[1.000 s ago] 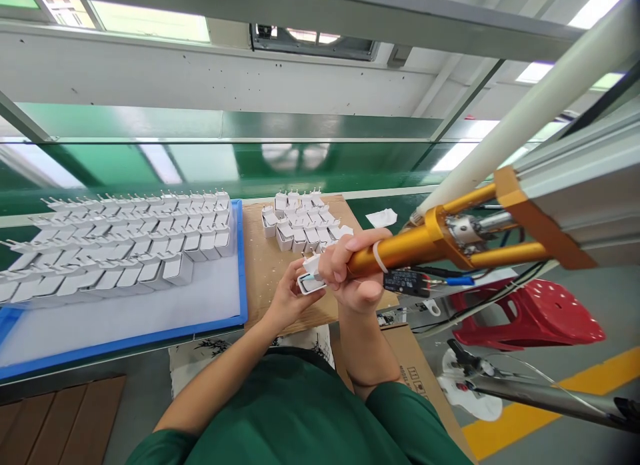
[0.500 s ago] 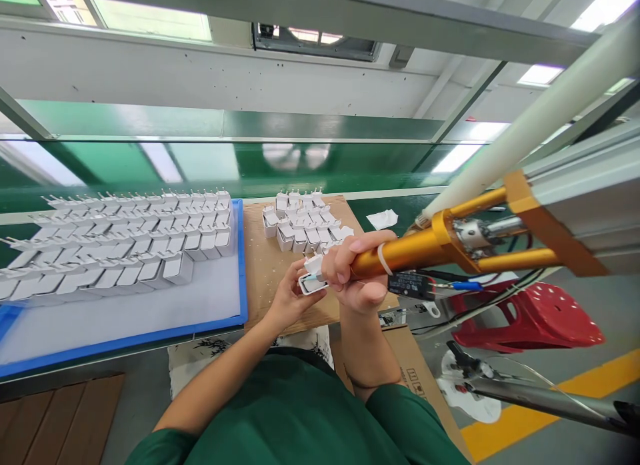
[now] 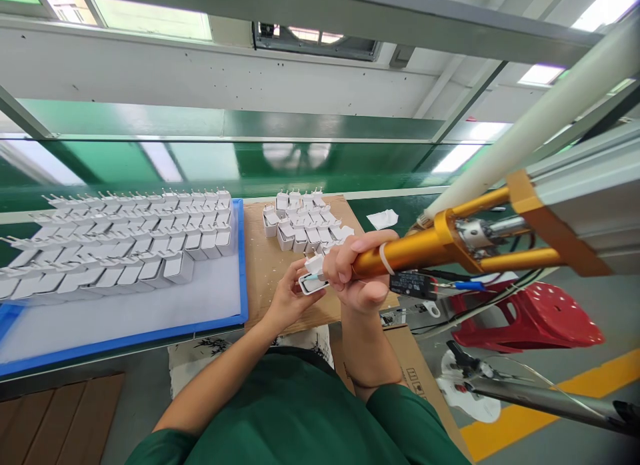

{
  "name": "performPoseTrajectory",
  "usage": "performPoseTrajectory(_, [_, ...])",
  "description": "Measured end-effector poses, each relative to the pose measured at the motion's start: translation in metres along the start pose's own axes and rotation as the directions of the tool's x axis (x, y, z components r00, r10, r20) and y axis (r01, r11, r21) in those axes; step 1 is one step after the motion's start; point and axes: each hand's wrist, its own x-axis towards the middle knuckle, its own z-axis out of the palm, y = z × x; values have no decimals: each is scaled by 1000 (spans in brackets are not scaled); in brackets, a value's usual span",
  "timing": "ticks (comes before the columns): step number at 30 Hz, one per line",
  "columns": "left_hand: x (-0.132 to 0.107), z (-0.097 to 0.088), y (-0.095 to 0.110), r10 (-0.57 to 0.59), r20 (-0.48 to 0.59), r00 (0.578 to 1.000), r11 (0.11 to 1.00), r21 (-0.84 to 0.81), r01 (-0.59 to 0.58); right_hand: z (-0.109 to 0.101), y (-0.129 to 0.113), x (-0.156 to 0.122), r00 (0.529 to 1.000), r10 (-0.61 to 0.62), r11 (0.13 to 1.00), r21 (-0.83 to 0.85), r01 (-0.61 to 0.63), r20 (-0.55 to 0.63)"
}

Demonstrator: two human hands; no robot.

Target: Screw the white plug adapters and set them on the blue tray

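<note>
My left hand (image 3: 287, 298) is closed on a small white charger plug (image 3: 313, 281), holding it up in front of me. My right hand (image 3: 356, 273) is wrapped round the gold handle of a hanging tool (image 3: 420, 246), whose tip meets the charger plug. Just beyond them a cluster of white charger plugs (image 3: 305, 222) stands on a brown board (image 3: 263, 265).
A blue-rimmed tray (image 3: 220, 318) at the left carries several rows of white plugs (image 3: 115, 242). Behind runs a green conveyor belt (image 3: 200, 162). A red stool (image 3: 540, 315), cables and a yellow floor line lie to the right. A cardboard box (image 3: 410, 372) is by my lap.
The gold tool and my right hand have shifted very slightly to the right; otherwise both hands stay in the same pose.
</note>
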Motion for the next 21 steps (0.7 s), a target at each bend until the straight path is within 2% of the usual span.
performPoseTrajectory(7, [-1,-2,-2,15,16,1000,1000,-4,-15,0,-2,1,998,-16,998,56,13,53])
performPoseTrajectory(14, [-4,-4,4,-9,2,1000,996,91,9,-2,2,1,996,-39,998,57,35,75])
performPoseTrajectory(21, [-5,-22,1,-25,23,999,970,244,19,-6,4,-1,999,-6,1000,17,5,44])
